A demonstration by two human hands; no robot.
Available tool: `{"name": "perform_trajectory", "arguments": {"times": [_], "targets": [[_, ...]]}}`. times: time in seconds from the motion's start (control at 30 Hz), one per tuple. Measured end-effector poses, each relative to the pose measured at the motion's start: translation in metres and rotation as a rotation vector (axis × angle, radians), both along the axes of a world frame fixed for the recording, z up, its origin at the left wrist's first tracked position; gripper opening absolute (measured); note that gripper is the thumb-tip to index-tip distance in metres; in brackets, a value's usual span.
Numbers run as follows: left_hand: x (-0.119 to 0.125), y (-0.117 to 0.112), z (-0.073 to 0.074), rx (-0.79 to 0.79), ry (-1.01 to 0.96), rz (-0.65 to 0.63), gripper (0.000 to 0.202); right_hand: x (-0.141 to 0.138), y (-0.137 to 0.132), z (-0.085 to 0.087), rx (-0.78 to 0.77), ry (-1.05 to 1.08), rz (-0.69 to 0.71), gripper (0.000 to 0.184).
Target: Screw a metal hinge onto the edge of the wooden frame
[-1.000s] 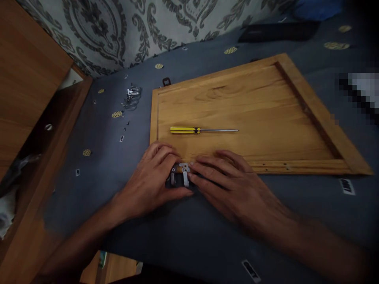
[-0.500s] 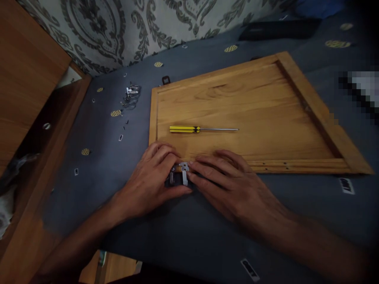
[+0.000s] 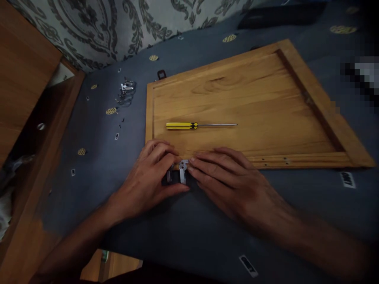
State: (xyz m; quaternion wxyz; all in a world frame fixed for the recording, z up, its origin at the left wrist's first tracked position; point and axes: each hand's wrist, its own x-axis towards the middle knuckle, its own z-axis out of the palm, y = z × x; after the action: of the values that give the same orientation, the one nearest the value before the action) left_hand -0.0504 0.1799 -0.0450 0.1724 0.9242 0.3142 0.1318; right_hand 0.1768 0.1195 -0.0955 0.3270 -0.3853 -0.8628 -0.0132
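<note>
A small metal cabinet hinge (image 3: pixel 182 171) sits at the near edge of a framed wooden door panel (image 3: pixel 225 98), toward its left end. My left hand (image 3: pixel 149 171) curls around the hinge from the left, fingers on the frame and thumb below the metal. From the right, my right hand (image 3: pixel 233 179) has its fingers close together, the tips pressed against the hinge; its thumb is hidden. A screwdriver (image 3: pixel 201 125) with a yellow and black handle lies on the panel just beyond my hands, shaft pointing right.
Several loose metal hinges (image 3: pixel 126 92) lie in a pile left of the panel, with small dark screws (image 3: pixel 121 123) nearer. A dark long object (image 3: pixel 284 15) rests at the back. A wooden cabinet (image 3: pixel 26 79) stands at the left. Dark patterned cloth (image 3: pixel 97 130) covers the surface.
The view has shifted a little, so everything sits slightly higher and to the left. The hinge appears slightly turned between my hands, which keep nearly the same hold.
</note>
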Motion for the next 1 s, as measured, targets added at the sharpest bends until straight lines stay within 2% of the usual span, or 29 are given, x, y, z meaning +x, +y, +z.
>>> {"name": "perform_trajectory", "arguments": {"times": [0.2, 0.47, 0.8, 1.0], "targets": [[0.0001, 0.0007, -0.0002, 0.001, -0.009, -0.004, 0.038, -0.0002, 0.0004, -0.0037, 0.021, 0.062, -0.016, 0.020], [0.0010, 0.0001, -0.0002, 0.004, 0.002, 0.007, 0.037, -0.0011, 0.0001, -0.0044, 0.015, 0.018, 0.016, 0.026], [0.0013, 0.0000, -0.0001, 0.005, 0.012, 0.005, 0.036, 0.0032, 0.0004, -0.0011, -0.083, -0.042, 0.056, 0.033], [0.0005, 0.0001, -0.0005, 0.001, 0.009, 0.004, 0.037, 0.0020, 0.0010, 0.0014, -0.019, -0.077, 0.002, 0.032]]}}
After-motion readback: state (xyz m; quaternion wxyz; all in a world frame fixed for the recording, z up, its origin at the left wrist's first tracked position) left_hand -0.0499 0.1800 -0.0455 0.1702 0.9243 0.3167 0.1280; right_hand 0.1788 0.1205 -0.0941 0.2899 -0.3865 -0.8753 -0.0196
